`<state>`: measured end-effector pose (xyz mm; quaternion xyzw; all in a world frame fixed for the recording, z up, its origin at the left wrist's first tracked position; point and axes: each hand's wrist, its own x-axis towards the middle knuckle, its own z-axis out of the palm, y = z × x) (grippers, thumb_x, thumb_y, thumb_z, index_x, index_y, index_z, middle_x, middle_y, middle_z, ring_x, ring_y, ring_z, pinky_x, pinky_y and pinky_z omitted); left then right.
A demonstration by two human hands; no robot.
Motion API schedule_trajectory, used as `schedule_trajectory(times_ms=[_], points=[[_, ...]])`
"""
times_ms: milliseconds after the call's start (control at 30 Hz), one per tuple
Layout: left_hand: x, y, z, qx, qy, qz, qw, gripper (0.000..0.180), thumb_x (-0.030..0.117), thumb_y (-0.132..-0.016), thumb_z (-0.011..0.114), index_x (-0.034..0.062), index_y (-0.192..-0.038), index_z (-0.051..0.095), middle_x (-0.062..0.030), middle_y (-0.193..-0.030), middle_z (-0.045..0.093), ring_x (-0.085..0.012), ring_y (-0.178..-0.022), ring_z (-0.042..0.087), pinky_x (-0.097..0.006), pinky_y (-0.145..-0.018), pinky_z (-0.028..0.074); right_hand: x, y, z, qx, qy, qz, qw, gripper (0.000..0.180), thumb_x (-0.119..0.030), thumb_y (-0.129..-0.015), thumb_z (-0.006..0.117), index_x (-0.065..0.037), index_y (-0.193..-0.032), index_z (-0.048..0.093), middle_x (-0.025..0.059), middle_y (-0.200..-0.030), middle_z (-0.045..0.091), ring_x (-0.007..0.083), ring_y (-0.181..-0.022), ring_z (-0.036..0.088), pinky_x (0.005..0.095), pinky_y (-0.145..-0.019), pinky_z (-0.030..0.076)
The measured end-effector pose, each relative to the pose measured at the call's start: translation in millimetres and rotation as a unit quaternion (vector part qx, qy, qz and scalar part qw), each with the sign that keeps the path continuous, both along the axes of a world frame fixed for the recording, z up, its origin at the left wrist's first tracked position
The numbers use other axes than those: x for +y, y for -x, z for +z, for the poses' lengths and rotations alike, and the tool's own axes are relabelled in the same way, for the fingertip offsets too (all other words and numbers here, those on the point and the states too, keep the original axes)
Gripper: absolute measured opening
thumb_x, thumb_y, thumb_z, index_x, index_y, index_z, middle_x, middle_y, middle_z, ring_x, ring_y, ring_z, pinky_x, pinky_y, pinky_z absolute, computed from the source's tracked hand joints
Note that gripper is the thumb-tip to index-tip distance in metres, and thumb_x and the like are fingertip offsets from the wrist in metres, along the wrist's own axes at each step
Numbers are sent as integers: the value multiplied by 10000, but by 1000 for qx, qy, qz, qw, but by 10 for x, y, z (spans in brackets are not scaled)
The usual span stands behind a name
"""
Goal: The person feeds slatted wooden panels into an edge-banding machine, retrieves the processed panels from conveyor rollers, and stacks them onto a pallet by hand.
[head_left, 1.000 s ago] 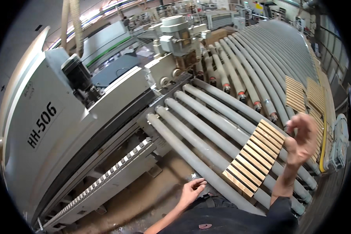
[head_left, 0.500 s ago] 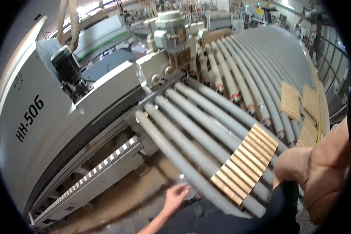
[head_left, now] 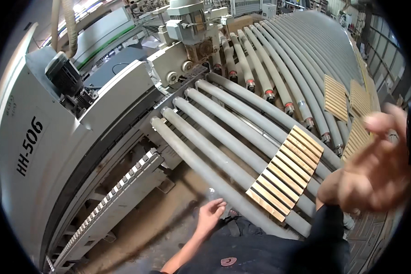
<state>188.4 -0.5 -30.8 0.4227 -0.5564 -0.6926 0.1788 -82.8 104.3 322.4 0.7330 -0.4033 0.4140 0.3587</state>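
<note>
A row of narrow wooden strips [head_left: 288, 171], side by side with dark gaps, lies across the grey rollers [head_left: 223, 145]. Beside the nearest roller hangs my left hand [head_left: 209, 215]. Its fingers are loosely bent and I see nothing in them. My right hand [head_left: 374, 176] is raised at the right, close to the camera and right of the strips. Motion smears its fingers, so their grip and anything in them cannot be made out.
More wooden strips [head_left: 336, 97] rest on the long curved-looking rollers [head_left: 285, 68] at the right. A large white machine [head_left: 64, 123] with a motor [head_left: 64, 73] fills the left. Beneath the near rollers is a dusty floor [head_left: 137, 228].
The view has shifted, with the machine and rollers now higher in it. My right hand has lifted and turned, its fingers now in view. My left hand stays low beside the nearest roller.
</note>
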Motion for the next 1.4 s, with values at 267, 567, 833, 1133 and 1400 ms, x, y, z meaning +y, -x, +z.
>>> schedule_trajectory(times_ms=[267, 567, 833, 1133, 1400], points=[[114, -285, -203, -14, 22, 10, 1000, 371, 65, -921, 684, -71, -1258, 609, -119, -1128, 723, -149, -1007, 673, -279, -872, 540, -546, 1687, -2389, -272, -303, -389, 826, 488, -322, -949, 623, 24, -1291, 577, 248, -1244, 599, 422, -1179, 519, 479, -1032, 403], [101, -88, -136, -38, 21, -39, 998, 387, 88, -924, 654, -79, -1269, 605, -149, -1122, 720, -167, -1007, 671, -298, -887, 540, -247, 1692, -3572, -244, -376, -496, 744, 592, -420, -983, 543, -10, -1405, 485, 221, -1371, 521, 394, -1314, 428, 557, -1083, 291], [17, -81, -223, -40, 7, -34, 999, 398, 103, -921, 665, -83, -1267, 603, -137, -1095, 726, -161, -963, 670, -305, -861, 544, -384, 1511, -3550, -218, -372, -512, 743, 548, -388, -996, 527, -17, -1398, 488, 200, -1333, 536, 367, -1268, 457, 539, -1035, 334], [54, -97, -312, -28, -33, -9, 999, 403, 67, -936, 656, -80, -1304, 583, -144, -1112, 718, -161, -956, 674, -297, -839, 557, -276, 1484, -3506, -239, -379, -565, 693, 522, -403, -994, 510, 2, -1322, 549, 230, -1206, 567, 384, -1187, 480, 538, -1001, 320], [65, -72, -405, -46, -19, -45, 998, 384, 90, -943, 648, -91, -1278, 597, -130, -1081, 726, -143, -955, 679, -279, -814, 556, -244, 1562, -3585, -242, -355, -546, 719, 505, -384, -972, 536, 15, -1282, 552, 233, -1168, 561, 383, -1162, 486, 535, -1002, 319]])
